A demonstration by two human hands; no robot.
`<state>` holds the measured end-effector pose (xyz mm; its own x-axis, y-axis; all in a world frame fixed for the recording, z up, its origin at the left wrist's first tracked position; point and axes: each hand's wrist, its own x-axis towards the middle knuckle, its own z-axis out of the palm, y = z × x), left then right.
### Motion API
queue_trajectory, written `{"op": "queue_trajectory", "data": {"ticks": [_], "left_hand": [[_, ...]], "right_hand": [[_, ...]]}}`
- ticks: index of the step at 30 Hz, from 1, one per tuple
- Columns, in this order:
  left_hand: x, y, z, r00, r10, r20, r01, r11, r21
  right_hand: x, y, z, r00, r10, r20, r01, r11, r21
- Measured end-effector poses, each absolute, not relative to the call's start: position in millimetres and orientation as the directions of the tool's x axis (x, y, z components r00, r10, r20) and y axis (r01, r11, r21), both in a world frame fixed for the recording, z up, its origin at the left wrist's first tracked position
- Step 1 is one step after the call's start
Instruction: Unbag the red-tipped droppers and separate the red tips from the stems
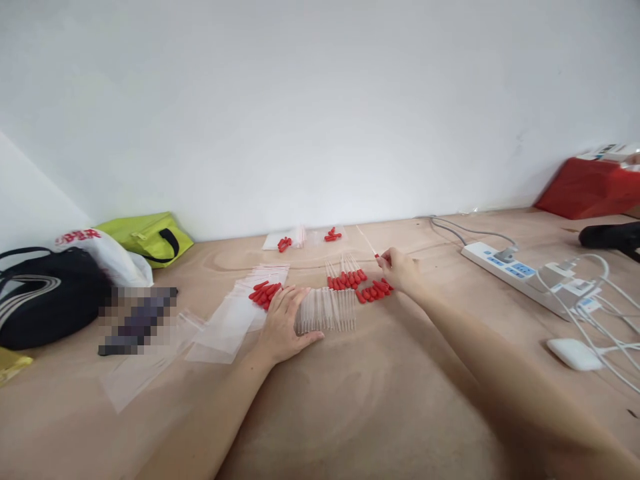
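My right hand [400, 268] pinches a glass dropper [369, 244] by its red rubber bulb, its thin tip pointing up toward the wall. Just below and left of it, assembled droppers [344, 277] with red bulbs lie side by side, and loose red bulbs [373, 292] are gathered in front of them. My left hand [283, 325] lies with its fingers stretched out at the left end of a row of bare glass tubes [327, 310]. Beyond its fingertips sits a pile of red bulbs [263, 292], partly hidden by the hand.
Clear zip bags [225, 327] are spread to the left. At the wall lie more bags [273, 241] with red bulbs [333, 235]. A white power strip [515, 270] with cables is at right. Bags, one black [55, 293] and one green [145, 237], stand far left; a red bag [585, 190] far right.
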<state>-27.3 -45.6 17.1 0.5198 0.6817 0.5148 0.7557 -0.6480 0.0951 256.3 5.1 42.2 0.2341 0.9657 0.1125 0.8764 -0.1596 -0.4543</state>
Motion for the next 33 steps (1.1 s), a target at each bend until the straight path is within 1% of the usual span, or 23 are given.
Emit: {"op": "queue_trajectory", "data": {"ticks": [1, 2, 3, 4, 6, 8, 10, 14, 17, 24, 33], "left_hand": [[-27.0, -45.3, 16.1, 0.520, 0.681, 0.516, 0.756, -0.647, 0.092], [-26.4, -45.3, 15.1, 0.518, 0.678, 0.522, 0.756, -0.648, 0.090], [-25.3, -45.6, 14.2, 0.512, 0.672, 0.535, 0.756, -0.648, 0.089], [-23.8, -46.1, 13.6, 0.505, 0.665, 0.551, 0.757, -0.648, 0.088], [-19.4, -47.8, 13.1, 0.486, 0.649, 0.585, 0.758, -0.646, 0.087], [-14.0, -49.9, 13.8, 0.470, 0.630, 0.618, 0.761, -0.644, 0.077], [-8.3, -52.1, 15.4, 0.475, 0.590, 0.653, 0.756, -0.653, 0.040], [2.5, -56.4, 18.6, 0.558, 0.459, 0.691, 0.699, -0.709, -0.093], [9.5, -60.1, 20.1, 0.605, 0.392, 0.693, 0.654, -0.741, -0.152], [16.2, -67.8, 24.1, 0.606, 0.380, 0.699, 0.663, -0.726, -0.180], [17.4, -69.4, 24.2, 0.592, 0.384, 0.709, 0.661, -0.735, -0.153]], "right_hand": [[257.1, -7.5, 36.4, 0.172, 0.932, 0.318, 0.898, -0.016, -0.440], [257.3, -20.3, 29.7, 0.094, 0.873, 0.479, 0.910, 0.119, -0.396], [256.9, -32.4, 22.7, 0.031, 0.804, 0.594, 0.915, 0.217, -0.341], [255.7, -43.4, 16.1, -0.030, 0.741, 0.671, 0.914, 0.293, -0.282], [251.2, -59.7, 6.3, -0.154, 0.655, 0.740, 0.889, 0.419, -0.185], [244.1, -67.8, 2.0, -0.240, 0.602, 0.761, 0.862, 0.493, -0.118], [235.9, -70.0, 1.5, -0.298, 0.563, 0.771, 0.836, 0.544, -0.074], [222.4, -69.2, 2.0, -0.386, 0.509, 0.769, 0.778, 0.628, -0.026], [217.1, -70.0, 0.9, -0.421, 0.485, 0.767, 0.751, 0.661, -0.006], [216.4, -71.1, -0.1, -0.451, 0.468, 0.760, 0.731, 0.682, 0.014], [216.6, -74.0, -0.4, -0.474, 0.476, 0.741, 0.729, 0.683, 0.028]]}}
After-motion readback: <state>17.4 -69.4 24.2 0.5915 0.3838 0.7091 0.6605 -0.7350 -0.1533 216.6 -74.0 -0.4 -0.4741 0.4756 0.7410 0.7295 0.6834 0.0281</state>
